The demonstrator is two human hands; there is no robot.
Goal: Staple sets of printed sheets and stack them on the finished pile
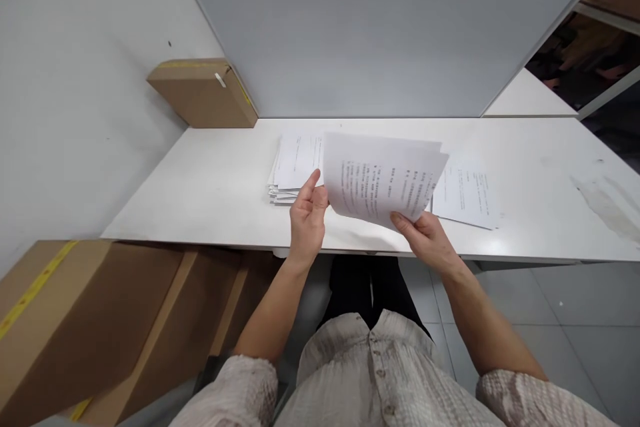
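So both hands are on a few printed sheets (385, 177), lifted just above the white bench (525, 167). Left hand (307, 217) pinches the left edge, thumb on top, while the right hand (425, 237) has its fingers pressed together under the near right corner, probably to keep the pages from sagging. A stack (293, 170) sits just behind on the left, one loose sheet (465, 193) lies to the right. Cardboard box (205, 90) in the far left corner.
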